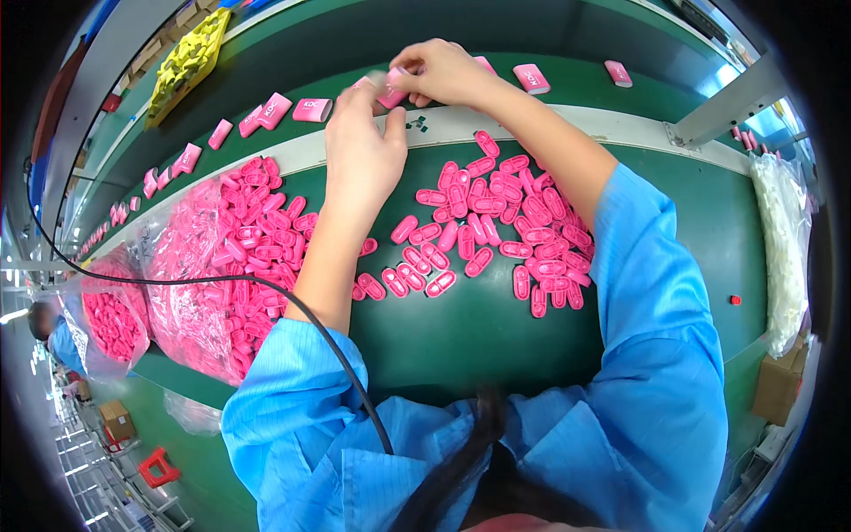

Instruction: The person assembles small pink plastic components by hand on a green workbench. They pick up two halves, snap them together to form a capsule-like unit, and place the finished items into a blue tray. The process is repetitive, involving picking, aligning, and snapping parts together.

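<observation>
Head view, one moment. Both hands meet at 12 o'clock over the pale strip that divides the green worktop from the green conveyor belt beyond.

Right hand: fingers curled, pinching a small pink plastic case at its upper end. Left hand: fingertips raised to the same case from the 7 o'clock side, touching its lower end. The case sits between the two hands, just above the pale strip; its detail is blurred.

A loose heap of pink oval shells lies on the worktop at centre, spreading toward 3 o'clock under the right forearm. At 9 o'clock a clear plastic bag of the same pink shells lies open, the left forearm crossing its edge. A second bag sits further toward 9.

On the belt, finished pink cases lie spaced apart from 10 to 1 o'clock. A yellow tray rests at 11. A bag of white parts lies at 3 o'clock.
</observation>
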`<state>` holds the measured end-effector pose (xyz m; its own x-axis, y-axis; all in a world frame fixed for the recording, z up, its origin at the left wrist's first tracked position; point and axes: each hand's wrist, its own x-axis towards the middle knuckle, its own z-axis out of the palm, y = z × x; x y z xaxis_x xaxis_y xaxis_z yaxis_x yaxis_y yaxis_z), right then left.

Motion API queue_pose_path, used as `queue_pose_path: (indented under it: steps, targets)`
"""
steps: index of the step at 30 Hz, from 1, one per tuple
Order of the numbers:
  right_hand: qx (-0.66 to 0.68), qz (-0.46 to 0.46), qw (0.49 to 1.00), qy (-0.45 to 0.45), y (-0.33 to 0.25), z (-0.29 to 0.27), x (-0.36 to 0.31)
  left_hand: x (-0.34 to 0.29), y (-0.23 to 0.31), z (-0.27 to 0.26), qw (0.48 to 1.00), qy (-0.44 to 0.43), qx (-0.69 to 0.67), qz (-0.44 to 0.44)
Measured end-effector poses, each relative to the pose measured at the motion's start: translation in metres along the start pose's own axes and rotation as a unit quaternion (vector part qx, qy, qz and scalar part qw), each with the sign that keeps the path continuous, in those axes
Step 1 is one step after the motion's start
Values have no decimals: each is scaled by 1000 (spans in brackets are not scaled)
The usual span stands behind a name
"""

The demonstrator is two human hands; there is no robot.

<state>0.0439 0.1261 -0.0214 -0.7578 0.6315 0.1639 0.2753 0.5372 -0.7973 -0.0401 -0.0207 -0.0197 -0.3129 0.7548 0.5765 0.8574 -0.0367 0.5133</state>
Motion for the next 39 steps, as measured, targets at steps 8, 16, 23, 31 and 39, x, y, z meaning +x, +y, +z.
queue_pose_path:
  steps: [8, 16, 23, 31, 39]
  targets:
    - [-336, -62, 938, 54, 18, -7, 18, 2, 45, 20, 969, -229, 92, -21]
    - [-93, -54, 979, 174, -5, -35, -32, -7, 40, 28, 989, -130, -74, -13]
    - [201, 9, 979, 23, -3, -33, -83, -7, 12, 9, 887, -102, -385, -233]
    - [297, 46, 954, -11, 5, -23, -84, -9, 9, 0, 878, -123, -409, -216]
    - [324, 29, 945, -20, -3, -25, -90, -9, 5, -2, 833, -130, -480, -243]
